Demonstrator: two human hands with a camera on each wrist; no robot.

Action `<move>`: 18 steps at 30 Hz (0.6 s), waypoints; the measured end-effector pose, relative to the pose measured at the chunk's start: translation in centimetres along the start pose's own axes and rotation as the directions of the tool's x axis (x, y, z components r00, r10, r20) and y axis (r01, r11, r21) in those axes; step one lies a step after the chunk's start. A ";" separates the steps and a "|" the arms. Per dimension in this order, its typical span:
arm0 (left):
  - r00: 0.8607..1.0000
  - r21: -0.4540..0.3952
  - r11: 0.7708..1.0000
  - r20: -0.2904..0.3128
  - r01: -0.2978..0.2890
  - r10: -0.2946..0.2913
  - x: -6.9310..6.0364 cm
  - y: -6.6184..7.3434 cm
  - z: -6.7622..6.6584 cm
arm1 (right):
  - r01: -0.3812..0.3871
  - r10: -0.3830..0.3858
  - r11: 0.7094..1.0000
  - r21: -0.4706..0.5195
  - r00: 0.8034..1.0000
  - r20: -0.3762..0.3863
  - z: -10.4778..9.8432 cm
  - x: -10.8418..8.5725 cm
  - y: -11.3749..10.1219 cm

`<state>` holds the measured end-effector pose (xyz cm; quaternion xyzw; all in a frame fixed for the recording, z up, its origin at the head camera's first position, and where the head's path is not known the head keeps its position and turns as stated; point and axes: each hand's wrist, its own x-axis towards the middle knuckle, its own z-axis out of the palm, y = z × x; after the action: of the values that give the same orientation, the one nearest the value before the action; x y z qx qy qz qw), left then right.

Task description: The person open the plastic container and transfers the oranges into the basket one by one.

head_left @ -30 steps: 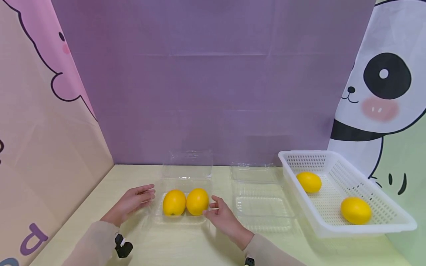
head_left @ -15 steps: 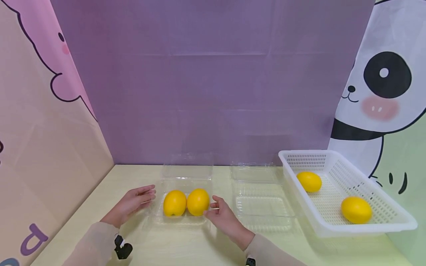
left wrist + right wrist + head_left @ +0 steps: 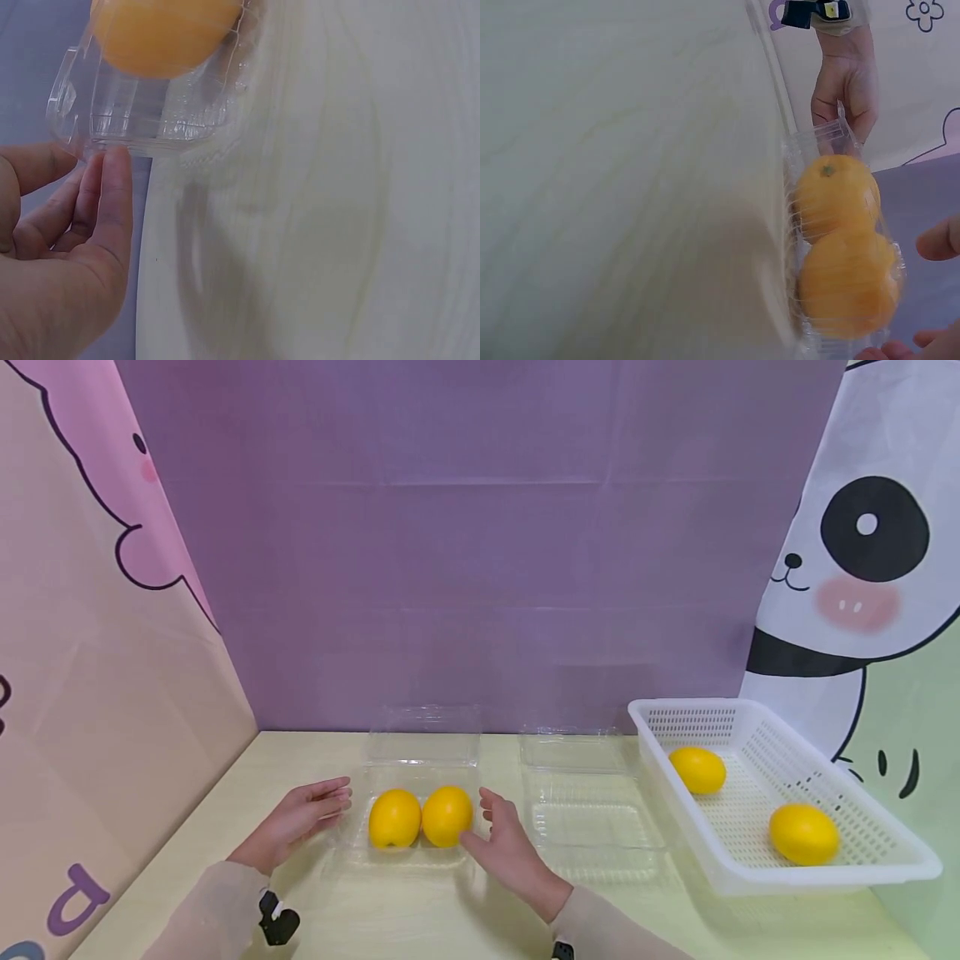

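Note:
Two yellow-orange oranges (image 3: 394, 819) lie side by side in a clear plastic clamshell container (image 3: 405, 860), its lid (image 3: 423, 747) standing raised at the back. My left hand (image 3: 303, 818) is at the container's left end; in the left wrist view its nearly straight fingertips (image 3: 115, 161) touch the container's end. Beside the right end is my right hand (image 3: 510, 852), thumb and fingers spread around the corner, holding nothing. In the right wrist view only parts of that hand's thumb and fingers show, close to the nearer orange (image 3: 849, 285).
A second clear clamshell (image 3: 592, 822) lies unfolded to the right. Beyond it, a white perforated basket (image 3: 720, 868) holds two more yellow-orange fruits (image 3: 804, 835). A purple backdrop (image 3: 480, 568) rises behind the table (image 3: 360, 918), with printed cloth at both sides.
My right hand's fingers have straightened and lifted, spreading farther from the thumb. The left hand, oranges and containers look the same.

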<state>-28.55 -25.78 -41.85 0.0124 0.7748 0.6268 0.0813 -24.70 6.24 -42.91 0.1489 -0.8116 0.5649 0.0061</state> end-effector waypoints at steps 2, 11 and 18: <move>1.000 -0.003 1.000 -0.004 -0.001 0.001 0.0 0.0 0.0 | 0.023 -0.023 0.999 -0.027 1.000 0.005 -0.1 0.1 -0.2; 1.000 -0.003 1.000 -0.002 -0.010 0.010 0.0 -0.1 -0.1 | 0.073 -0.069 0.994 -0.080 0.996 0.054 -0.8 0.5 -1.4; 1.000 0.001 1.000 -0.004 -0.001 0.001 0.1 -0.2 0.0 | 0.112 -0.098 0.984 -0.139 0.990 0.102 -1.5 0.8 -2.4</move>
<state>-28.67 -25.85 -42.05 0.0114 0.7752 0.6265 0.0796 -25.13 6.70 -40.01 0.2173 -0.8409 0.4957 0.0080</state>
